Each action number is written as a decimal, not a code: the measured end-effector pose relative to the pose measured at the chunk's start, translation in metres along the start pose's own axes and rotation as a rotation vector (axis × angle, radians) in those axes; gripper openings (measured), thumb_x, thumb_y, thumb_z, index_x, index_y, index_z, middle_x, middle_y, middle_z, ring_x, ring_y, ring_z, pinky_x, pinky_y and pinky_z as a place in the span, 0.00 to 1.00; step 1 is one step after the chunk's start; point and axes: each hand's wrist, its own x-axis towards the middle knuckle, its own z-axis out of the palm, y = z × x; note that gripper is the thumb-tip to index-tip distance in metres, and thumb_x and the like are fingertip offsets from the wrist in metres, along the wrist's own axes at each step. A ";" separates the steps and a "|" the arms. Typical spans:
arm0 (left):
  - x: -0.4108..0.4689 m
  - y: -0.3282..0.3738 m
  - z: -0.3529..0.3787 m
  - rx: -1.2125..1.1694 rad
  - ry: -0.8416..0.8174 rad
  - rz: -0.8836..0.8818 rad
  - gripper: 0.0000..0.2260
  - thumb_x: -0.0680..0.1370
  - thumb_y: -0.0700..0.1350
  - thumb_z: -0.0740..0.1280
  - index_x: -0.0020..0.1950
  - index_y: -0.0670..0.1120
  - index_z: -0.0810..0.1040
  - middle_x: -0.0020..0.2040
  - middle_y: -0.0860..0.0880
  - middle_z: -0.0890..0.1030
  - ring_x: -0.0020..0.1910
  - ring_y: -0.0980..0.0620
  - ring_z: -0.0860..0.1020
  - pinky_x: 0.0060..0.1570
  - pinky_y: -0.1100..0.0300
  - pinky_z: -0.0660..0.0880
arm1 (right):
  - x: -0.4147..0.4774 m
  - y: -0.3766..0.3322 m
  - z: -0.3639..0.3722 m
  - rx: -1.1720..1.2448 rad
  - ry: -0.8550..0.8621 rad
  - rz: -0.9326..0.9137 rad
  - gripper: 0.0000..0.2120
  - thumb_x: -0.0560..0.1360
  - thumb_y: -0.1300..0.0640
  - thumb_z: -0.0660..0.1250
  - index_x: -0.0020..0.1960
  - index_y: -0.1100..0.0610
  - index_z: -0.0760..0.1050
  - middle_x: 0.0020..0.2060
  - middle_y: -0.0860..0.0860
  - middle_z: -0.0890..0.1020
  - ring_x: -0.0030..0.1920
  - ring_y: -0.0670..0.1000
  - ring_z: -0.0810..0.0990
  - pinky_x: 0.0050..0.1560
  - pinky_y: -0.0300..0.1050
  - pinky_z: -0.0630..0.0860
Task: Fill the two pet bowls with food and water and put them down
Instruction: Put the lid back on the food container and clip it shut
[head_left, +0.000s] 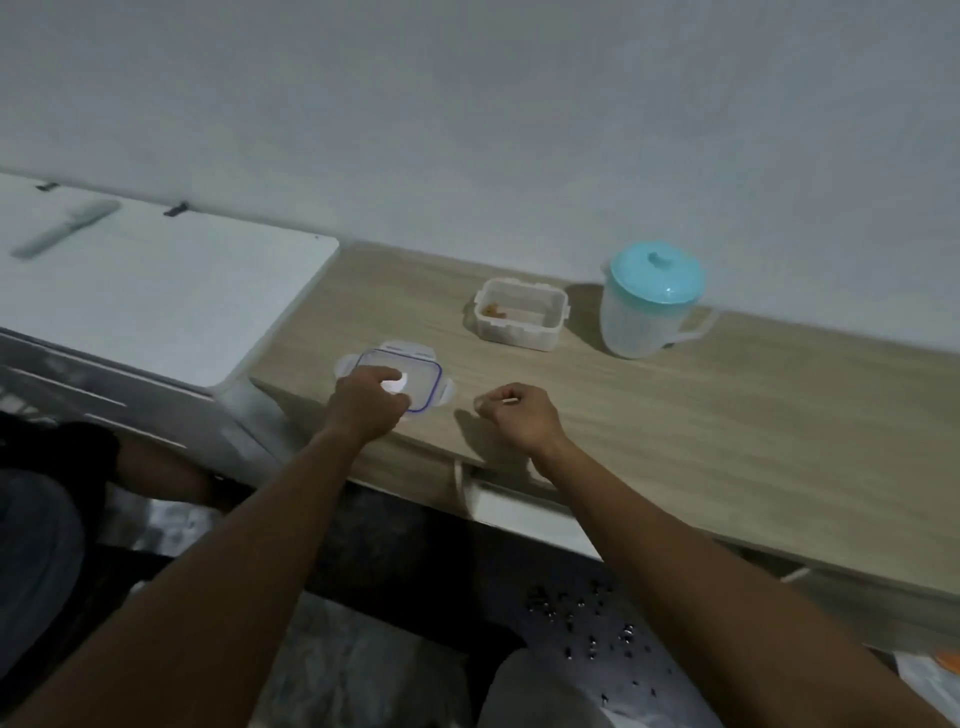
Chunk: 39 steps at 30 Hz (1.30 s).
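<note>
Fingers of the left hand (366, 399) grip the clear lid (422, 373) — right hand (521, 415) curled, whether holding anything I cannot tell.

Both bare forearms are reaching forward over the front edge of the desk (675, 415). The left grip (366, 402) is lying palm down near the front left corner, its fingers curling downward. The right grip (519, 415) is hanging just beside it, knuckles up, its fingers curling into a loose fist. Whether either one is pinching something, I cannot tell.
</note>
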 end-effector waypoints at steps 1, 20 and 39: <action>0.013 -0.009 -0.002 0.021 0.003 -0.020 0.21 0.76 0.46 0.71 0.69 0.47 0.77 0.71 0.45 0.75 0.69 0.44 0.72 0.67 0.55 0.66 | 0.012 -0.004 0.011 -0.015 -0.011 0.009 0.06 0.70 0.49 0.75 0.41 0.50 0.83 0.43 0.48 0.87 0.50 0.53 0.85 0.55 0.49 0.81; 0.161 -0.088 -0.039 -0.271 -0.294 -0.145 0.07 0.61 0.43 0.71 0.36 0.44 0.86 0.37 0.46 0.86 0.42 0.46 0.85 0.50 0.43 0.82 | 0.055 -0.031 0.070 -0.070 0.129 0.239 0.10 0.70 0.66 0.70 0.33 0.57 0.85 0.27 0.53 0.84 0.28 0.48 0.82 0.30 0.39 0.76; 0.198 0.062 -0.067 -0.656 -0.196 0.460 0.04 0.75 0.39 0.74 0.47 0.47 0.86 0.40 0.46 0.84 0.35 0.52 0.81 0.46 0.57 0.81 | 0.048 -0.089 -0.019 0.492 0.590 -0.141 0.05 0.79 0.64 0.69 0.48 0.59 0.83 0.32 0.51 0.79 0.33 0.47 0.76 0.37 0.40 0.80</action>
